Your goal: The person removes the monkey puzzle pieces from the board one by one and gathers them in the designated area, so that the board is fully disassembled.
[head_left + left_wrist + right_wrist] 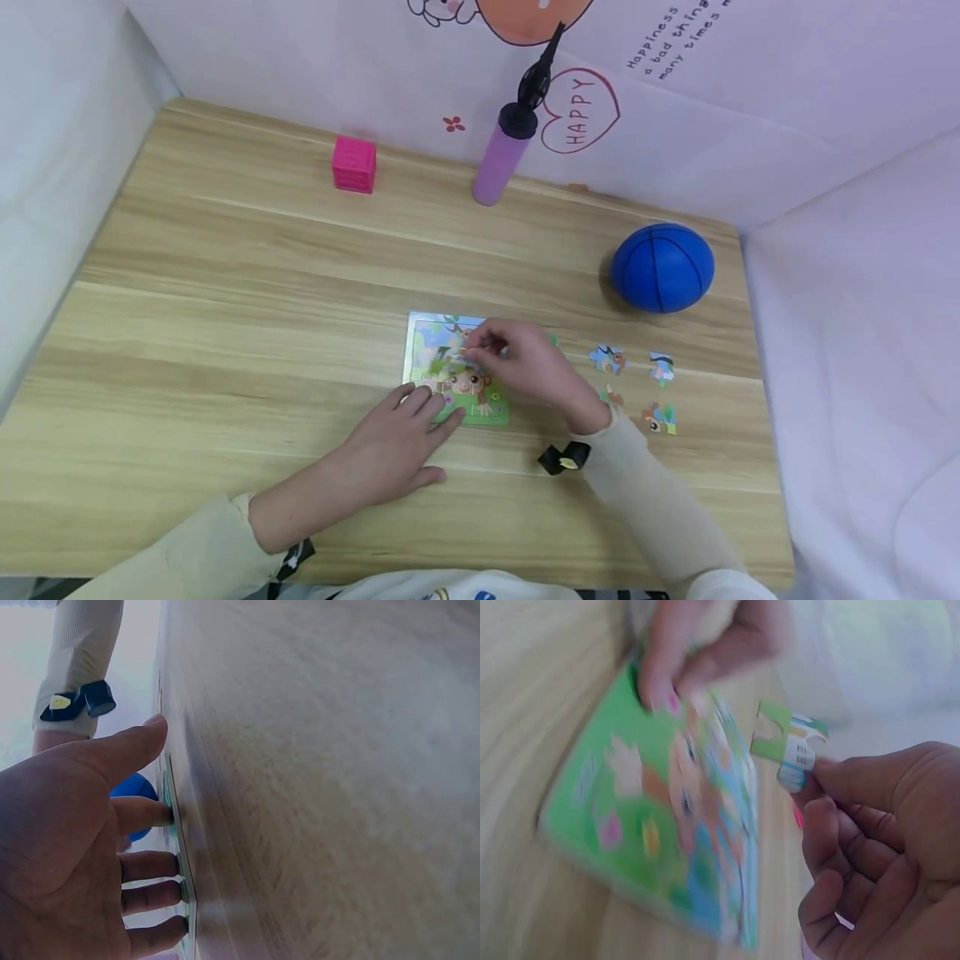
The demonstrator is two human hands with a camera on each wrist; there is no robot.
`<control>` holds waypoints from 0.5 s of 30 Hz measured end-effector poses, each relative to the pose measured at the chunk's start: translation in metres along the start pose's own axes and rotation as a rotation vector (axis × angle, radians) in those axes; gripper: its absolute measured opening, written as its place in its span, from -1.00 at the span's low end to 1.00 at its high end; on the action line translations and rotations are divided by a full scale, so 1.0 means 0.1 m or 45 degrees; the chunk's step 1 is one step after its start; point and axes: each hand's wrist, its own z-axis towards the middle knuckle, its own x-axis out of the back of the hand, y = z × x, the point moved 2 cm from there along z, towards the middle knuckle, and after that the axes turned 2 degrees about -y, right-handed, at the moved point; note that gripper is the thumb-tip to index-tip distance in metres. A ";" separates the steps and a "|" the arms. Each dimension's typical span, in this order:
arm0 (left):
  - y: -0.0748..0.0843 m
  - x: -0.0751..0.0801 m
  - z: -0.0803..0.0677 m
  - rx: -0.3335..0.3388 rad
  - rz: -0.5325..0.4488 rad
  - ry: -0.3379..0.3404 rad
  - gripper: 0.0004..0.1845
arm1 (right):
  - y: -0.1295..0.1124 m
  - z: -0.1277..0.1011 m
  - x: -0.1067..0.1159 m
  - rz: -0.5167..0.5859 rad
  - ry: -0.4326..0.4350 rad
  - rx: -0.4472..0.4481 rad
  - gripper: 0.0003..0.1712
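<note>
The puzzle piece [789, 746] sat pinched between the thumb and forefinger of the right hand [525, 362], held by one edge just above the puzzle board [456, 371], which lay directly under that hand. In the right wrist view the piece showed a green corner and a notched side, with its free end pointing away from the palm toward the board. The piece looked thin, flat and light, probably stiff card, so it would likely take little force to carry but could bend or slip if squeezed at a tab; a pinch on the plain edge, leaving the notches free, seemed the sound place to hold it. The left hand [397, 446] lay open with its fingers straight, the fingertips [161, 814] pressing on the near edge of the board, apparently steadying it on the table [225, 333]. Beyond the right hand, to its outer side, four loose pieces [637, 387] lay scattered, well apart from the board. Farther off stood a blue ball [662, 267], a purple pump [504, 154] and a pink cube [354, 164].
</note>
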 end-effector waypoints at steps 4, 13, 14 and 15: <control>0.01 0.00 0.02 -0.012 0.010 -0.010 -0.14 | 0.22 -0.33 0.25 -0.021 0.017 -0.084 -0.93; 0.00 0.00 0.03 -0.010 -0.017 -0.005 -0.14 | 0.62 -0.91 0.46 -0.094 -0.165 -0.216 -0.95; 0.01 -0.01 0.03 -0.011 -0.016 -0.007 -0.14 | 0.65 -0.93 0.45 -0.105 -0.150 -0.223 -0.95; 0.01 -0.01 0.04 -0.013 -0.017 -0.007 -0.14 | 0.67 -0.95 0.45 -0.118 -0.132 -0.231 -0.96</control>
